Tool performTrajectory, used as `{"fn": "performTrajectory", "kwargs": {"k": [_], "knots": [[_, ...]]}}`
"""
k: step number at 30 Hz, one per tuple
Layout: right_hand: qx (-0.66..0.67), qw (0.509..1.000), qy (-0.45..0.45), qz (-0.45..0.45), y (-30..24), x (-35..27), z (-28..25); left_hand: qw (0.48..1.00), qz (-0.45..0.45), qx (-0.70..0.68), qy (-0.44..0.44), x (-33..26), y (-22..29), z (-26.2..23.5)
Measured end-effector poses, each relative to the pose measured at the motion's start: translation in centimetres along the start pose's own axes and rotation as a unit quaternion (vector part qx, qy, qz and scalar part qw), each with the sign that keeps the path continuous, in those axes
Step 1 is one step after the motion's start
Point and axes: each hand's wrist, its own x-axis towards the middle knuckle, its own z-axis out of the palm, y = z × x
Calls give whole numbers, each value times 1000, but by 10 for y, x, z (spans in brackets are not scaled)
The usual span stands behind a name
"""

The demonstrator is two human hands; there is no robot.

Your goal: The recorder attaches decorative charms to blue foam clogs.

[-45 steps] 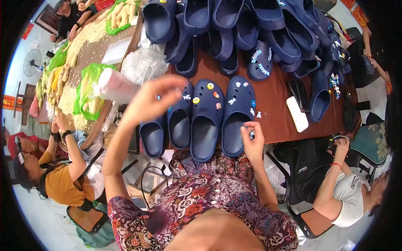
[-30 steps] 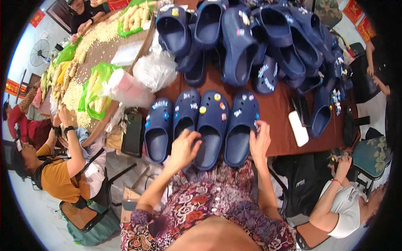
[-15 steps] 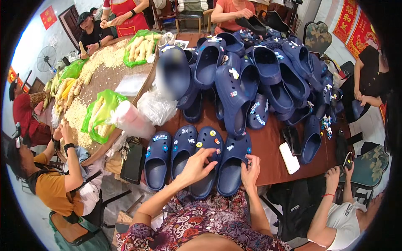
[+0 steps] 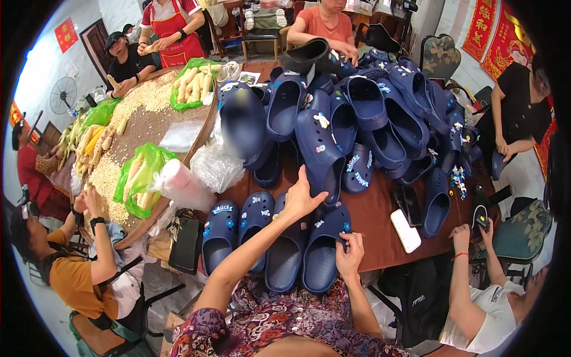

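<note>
Navy clogs dotted with small charms stand in a row along the near table edge. My left hand (image 4: 304, 197) reaches over this row, fingers and thumb apart, at the lower end of a navy clog (image 4: 315, 134) leaning from the big pile. It meets that clog's edge without a closed grip. At the right end of the row, my right hand (image 4: 350, 250) pinches the side rim of a clog (image 4: 320, 262) with bent fingers. My left forearm partly hides the row's middle clogs, among them the second clog from the right (image 4: 284, 268).
A heap of navy clogs (image 4: 372, 104) covers the back. Phones, one white (image 4: 405, 231), lie at right. On the left, a round tray (image 4: 151, 128) bears corn kernels and green bags (image 4: 138, 181). Clear plastic bags (image 4: 217, 163) sit between. Several people work around the tables.
My left hand has moved up and away from the row to the leaning clog. My right hand stays at the rightmost clog. Across the table, a person's dark clog has shifted left over the pile.
</note>
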Motion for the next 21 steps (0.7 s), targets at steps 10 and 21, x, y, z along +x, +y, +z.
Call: {"fn": "performTrajectory", "kwargs": {"k": [10, 21], "knots": [[38, 998, 24, -45, 3, -16, -18, 999, 39, -35, 11, 15, 4, -11], [45, 991, 61, -107, -13, -13, -23, 986, 91, 28, 137, 71, 21, -41]]}}
